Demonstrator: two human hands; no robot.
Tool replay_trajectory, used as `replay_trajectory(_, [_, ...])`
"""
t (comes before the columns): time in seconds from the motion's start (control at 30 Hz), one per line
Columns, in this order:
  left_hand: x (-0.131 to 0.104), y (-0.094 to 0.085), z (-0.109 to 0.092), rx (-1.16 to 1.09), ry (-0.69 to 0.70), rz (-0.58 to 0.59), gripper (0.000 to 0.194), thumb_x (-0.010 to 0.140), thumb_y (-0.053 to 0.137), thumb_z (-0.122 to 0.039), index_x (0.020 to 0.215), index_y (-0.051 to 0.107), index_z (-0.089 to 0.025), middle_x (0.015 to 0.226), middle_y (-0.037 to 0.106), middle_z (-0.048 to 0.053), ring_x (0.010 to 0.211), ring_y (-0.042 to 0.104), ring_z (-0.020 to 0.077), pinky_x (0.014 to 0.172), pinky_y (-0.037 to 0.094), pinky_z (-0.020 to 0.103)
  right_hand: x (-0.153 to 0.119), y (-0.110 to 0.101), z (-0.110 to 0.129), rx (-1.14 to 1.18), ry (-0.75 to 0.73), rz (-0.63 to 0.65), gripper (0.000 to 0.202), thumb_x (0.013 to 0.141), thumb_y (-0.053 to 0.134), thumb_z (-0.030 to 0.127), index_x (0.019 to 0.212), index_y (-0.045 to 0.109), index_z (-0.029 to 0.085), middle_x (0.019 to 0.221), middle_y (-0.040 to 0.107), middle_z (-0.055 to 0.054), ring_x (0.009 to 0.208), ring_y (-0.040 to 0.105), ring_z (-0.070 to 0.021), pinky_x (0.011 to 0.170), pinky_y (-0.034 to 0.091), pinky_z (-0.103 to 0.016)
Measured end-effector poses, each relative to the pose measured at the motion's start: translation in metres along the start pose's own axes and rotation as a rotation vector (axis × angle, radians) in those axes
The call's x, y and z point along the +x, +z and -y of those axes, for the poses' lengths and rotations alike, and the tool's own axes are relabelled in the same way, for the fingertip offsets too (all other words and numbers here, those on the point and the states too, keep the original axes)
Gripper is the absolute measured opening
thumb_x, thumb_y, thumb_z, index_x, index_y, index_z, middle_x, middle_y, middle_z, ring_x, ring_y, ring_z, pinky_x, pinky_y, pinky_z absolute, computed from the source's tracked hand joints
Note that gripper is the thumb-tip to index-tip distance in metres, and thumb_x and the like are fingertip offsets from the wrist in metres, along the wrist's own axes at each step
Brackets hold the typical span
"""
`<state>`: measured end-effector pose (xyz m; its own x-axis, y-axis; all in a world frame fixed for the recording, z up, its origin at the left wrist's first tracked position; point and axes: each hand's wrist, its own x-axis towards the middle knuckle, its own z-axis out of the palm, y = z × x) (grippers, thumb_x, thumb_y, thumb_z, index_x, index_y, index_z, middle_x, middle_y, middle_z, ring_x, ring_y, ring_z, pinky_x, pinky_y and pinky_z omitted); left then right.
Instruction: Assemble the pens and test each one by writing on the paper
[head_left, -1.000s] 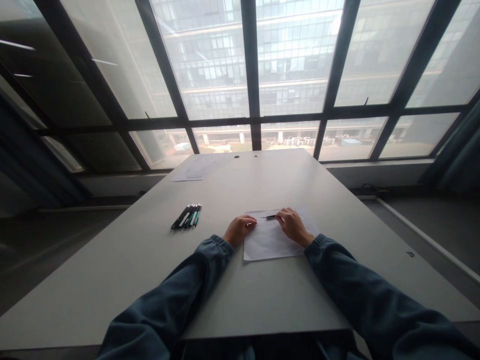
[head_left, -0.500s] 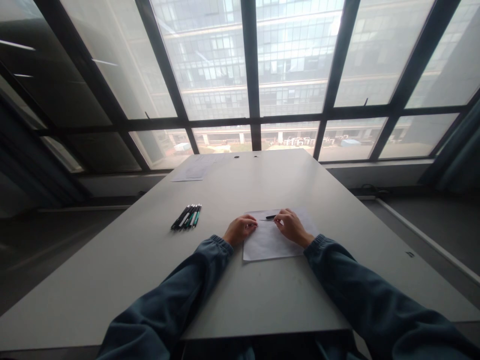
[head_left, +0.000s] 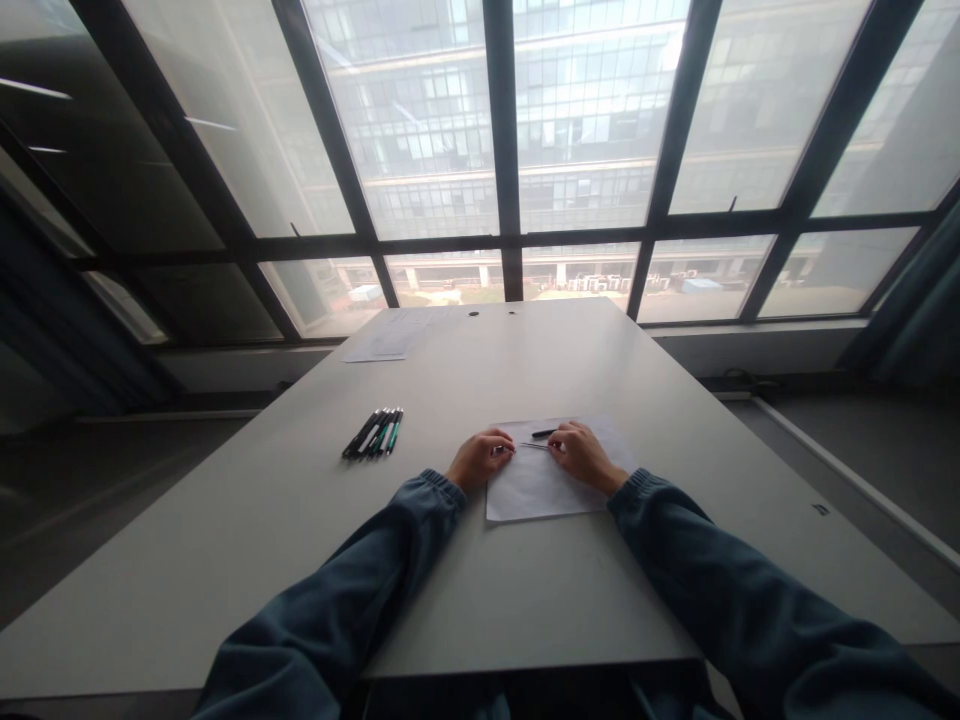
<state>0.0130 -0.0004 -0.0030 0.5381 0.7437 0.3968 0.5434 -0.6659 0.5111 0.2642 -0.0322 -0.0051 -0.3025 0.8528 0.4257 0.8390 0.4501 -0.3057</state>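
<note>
A white sheet of paper [head_left: 544,495] lies on the table under both hands. My right hand [head_left: 583,455] pinches a thin pen refill [head_left: 534,446], which points left above the paper. Just beyond it, a black pen barrel [head_left: 542,434] rests on the sheet close to the right fingers. Over the sheet's left edge, my left hand [head_left: 480,461] is closed with fingertips together near the refill's tip. Whatever sits between those fingertips is too small to make out.
Several black and green pens [head_left: 373,434] lie side by side on the white table [head_left: 450,590], left of the hands. Printed papers [head_left: 381,343] lie at its far left. Large windows [head_left: 431,130] stand behind the far edge. A small dark mark [head_left: 821,509] is at right.
The refill in my right hand has shifted slightly toward me, and now shows more apart from the black barrel. My left hand has stayed almost still.
</note>
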Motion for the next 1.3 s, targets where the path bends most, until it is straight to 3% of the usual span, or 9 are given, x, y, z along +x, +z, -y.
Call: replay_trajectory(1.3, [0.0011,-0.0015,-0.0004,-0.030,-0.008,0.019,0.010,0.083,0.068,-0.027,0.083,0.073,-0.019,0.100,0.070,0.004,0.067,0.056,0.0114,0.067,0.047,0.024,0.0007,-0.0033,0.0022,0.014,0.010,0.014,0.013,0.088,0.063,0.019,0.084,0.074,0.020,0.084,0.068,-0.004,0.085,0.058,-0.0183,0.082,0.040,-0.029])
